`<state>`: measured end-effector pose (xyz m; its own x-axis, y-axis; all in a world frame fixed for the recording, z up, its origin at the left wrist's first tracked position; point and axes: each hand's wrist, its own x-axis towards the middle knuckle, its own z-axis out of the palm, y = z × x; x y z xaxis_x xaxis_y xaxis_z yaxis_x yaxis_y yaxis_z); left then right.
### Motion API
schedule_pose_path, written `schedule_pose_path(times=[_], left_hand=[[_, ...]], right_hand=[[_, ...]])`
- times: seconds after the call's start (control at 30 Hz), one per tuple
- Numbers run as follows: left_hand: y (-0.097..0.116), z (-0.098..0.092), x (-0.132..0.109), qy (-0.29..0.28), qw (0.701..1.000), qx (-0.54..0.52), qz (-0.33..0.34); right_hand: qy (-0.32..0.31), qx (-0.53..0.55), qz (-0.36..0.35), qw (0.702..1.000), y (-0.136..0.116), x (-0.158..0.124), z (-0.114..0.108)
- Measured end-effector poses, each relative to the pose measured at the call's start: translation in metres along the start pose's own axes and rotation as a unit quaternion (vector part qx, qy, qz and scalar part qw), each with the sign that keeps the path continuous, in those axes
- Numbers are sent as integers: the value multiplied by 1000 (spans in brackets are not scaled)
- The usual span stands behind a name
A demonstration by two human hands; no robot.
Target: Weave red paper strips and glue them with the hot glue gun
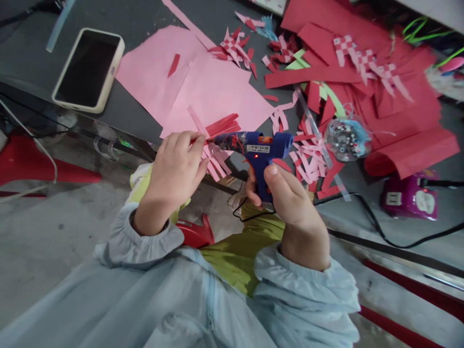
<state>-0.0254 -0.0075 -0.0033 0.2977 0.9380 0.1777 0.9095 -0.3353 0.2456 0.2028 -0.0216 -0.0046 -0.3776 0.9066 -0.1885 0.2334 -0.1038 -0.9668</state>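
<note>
My right hand (286, 198) is wrapped round the handle of a blue glue gun (261, 147) with a small red light on its side. Its nozzle points left at a woven piece of red and pink paper strips (217, 140). My left hand (174, 171) pinches that woven piece between thumb and fingers, just above the table's front edge. A black cord (377, 227) runs from the gun's handle to the right.
A phone (89, 67) lies at the back left of the dark table (29, 53). Pink paper sheets (203, 87) lie in the middle. Red paper (362, 82), several woven pieces and cut strips cover the right. A round clear container (346, 140) and a purple device (409, 198) sit at the right.
</note>
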Motion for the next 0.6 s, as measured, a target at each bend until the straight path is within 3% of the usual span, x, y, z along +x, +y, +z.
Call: schedule_pose_path(times=[0.4,0.6], left_hand=[[1,-1,1,-1,1000,-16,-1],[1,-2,2,-15,1000,-11,-13]], right_hand=[[-3,-48,-40,998,-1,1,-1],[6,60,-55,997,-3,-5,-9]])
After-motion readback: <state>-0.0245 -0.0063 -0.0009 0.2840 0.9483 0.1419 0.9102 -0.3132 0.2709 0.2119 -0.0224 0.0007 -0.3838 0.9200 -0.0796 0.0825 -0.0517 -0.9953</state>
